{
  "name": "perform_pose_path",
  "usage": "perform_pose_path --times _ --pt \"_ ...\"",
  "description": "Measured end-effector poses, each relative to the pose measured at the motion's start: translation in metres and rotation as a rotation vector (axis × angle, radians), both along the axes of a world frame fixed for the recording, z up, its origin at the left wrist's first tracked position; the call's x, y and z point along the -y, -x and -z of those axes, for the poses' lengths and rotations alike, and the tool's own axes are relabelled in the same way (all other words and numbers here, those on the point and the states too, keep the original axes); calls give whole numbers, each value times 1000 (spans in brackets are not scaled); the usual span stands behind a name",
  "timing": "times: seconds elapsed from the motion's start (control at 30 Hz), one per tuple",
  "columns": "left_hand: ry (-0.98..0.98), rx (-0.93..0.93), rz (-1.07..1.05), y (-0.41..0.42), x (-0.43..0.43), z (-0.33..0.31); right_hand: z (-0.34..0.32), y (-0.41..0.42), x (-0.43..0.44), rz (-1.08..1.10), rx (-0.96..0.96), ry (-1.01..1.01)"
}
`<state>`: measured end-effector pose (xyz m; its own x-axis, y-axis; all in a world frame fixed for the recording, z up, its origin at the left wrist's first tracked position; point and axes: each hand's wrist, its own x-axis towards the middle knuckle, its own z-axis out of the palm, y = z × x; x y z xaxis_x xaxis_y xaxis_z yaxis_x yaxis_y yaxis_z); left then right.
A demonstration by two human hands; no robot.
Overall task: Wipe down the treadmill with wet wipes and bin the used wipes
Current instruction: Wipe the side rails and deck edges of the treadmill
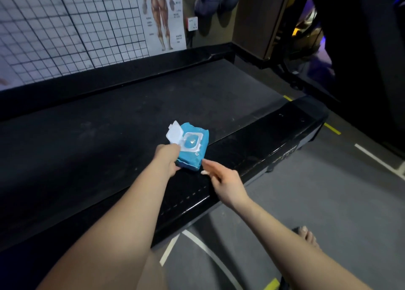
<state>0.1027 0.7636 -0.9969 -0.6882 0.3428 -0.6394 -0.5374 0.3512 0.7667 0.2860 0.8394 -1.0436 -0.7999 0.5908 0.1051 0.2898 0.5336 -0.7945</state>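
Wipes pack (pixel 194 158) crinkled blue, white flip-lid (pixel 174 133) up | left hand (pixel 167 158) grasping its corner; right hand (pixel 225 181) released, fingers straight

My left hand (pixel 167 161) grips the near end of the blue wipes pack (pixel 194 152), which sits on the treadmill (pixel 122 119) belt right by the glossy side rail (pixel 258 145). Its white lid (pixel 174 134) is flipped up. My right hand (pixel 223 180) is just beside the pack, fingers straight, kinda blurry. There's an anatomy poster (pixel 162 16) on the wall (pixel 65 27) behind.
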Motion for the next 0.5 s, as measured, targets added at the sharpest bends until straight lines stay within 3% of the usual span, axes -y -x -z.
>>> perform_pose_path --times 0.1,0.27,0.5 --pt "-53 17 -57 -14 14 -13 -3 -11 17 18 -26 92" --pt "-108 14 -107 -37 53 -49 -28 -44 29 214 -47 450" --pt "-177 -88 -128 -43 122 -112 -81 -40 56 139 -123 848"
